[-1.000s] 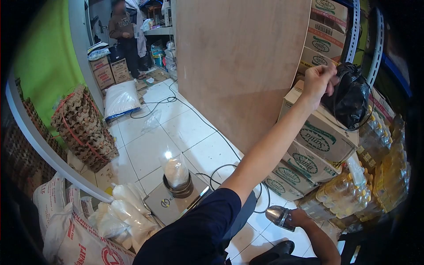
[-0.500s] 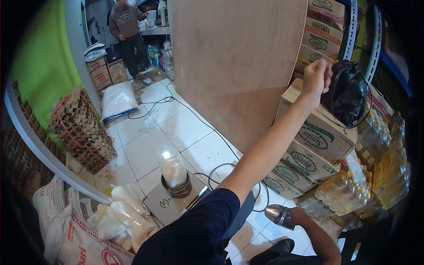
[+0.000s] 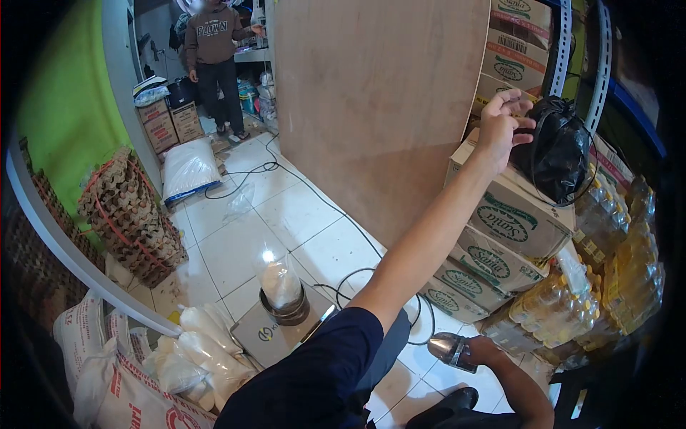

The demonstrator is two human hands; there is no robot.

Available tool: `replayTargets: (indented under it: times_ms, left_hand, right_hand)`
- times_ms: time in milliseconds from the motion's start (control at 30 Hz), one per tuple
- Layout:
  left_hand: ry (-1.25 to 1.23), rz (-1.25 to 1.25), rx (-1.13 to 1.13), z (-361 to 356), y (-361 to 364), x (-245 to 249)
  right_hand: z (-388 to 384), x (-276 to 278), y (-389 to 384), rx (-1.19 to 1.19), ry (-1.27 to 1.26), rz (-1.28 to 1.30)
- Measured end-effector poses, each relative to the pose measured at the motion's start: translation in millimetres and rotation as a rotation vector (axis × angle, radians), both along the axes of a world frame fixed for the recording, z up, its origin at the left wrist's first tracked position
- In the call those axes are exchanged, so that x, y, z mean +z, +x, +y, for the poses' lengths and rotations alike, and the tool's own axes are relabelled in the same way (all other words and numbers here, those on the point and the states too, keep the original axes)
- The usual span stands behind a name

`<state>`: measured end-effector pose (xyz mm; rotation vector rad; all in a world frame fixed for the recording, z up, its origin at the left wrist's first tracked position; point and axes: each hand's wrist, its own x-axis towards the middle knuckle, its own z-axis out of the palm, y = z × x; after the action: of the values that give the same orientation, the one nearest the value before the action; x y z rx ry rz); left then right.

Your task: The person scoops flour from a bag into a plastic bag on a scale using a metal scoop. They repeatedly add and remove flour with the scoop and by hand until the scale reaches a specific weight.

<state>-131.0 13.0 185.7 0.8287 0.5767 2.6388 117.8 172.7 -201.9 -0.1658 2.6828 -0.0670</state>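
My left hand (image 3: pixel 506 127) reaches out at the upper right, fingers apart, right beside a black plastic bag (image 3: pixel 550 154) that sits on a stack of cartons (image 3: pixel 506 218). Low on the right, my right hand (image 3: pixel 486 352) is closed around a shiny metal scoop (image 3: pixel 449 349), its bowl pointing left above the tiled floor. A clear plastic bag with white contents (image 3: pixel 280 284) stands upright in a dark round container (image 3: pixel 288 312) on a flat scale (image 3: pixel 254 330).
Filled clear bags (image 3: pixel 207 347) and large printed sacks (image 3: pixel 136 393) lie at lower left. A black cable (image 3: pixel 321 196) runs across the floor. Bundled oil bottles (image 3: pixel 557 300) stand at right, egg trays (image 3: pixel 132 214) at left. A person (image 3: pixel 214 57) stands at the back.
My left hand has uncurled, its fingers now stretched toward the black bag. My right hand keeps the scoop in nearly the same spot. The person at the back stands taller in view, one arm out.
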Motion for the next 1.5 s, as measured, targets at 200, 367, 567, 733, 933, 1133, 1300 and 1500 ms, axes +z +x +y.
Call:
replayTargets:
  times_ms: [200,367,567,733,933,1133,1300,1500]
  left_hand:
    - [0.089,0.215,-0.237,0,-39,-26]
    - [0.033,0.125,-0.043,1,-14,-9]
    - [0.031,0.405,-0.012,4,-17,-9]
    - [0.253,0.394,-0.308,-7,-6,-2]
    - [0.233,0.377,-0.254,-14,-2,2]
    - [0.043,0.499,0.025,-18,5,1]
    - [-0.114,0.535,-0.100,-16,0,1]
    - [-0.418,0.662,-0.039,-12,0,-4]
  right_hand:
    - [6,-10,2,-0.038,-0.051,0.040]
    - [-1,-1,0,-0.039,-0.020,-0.001]
    - [-2,1,0,-0.032,-0.002,-0.027]
    - [0,-2,-1,-0.029,0.030,-0.030]
    - [-3,5,-1,-0.034,0.024,-0.007]
    - [7,1,-1,-0.063,0.010,-0.016]
    - [36,9,9,-0.172,0.152,-0.053]
    - [78,18,28,-0.283,0.264,-0.312]
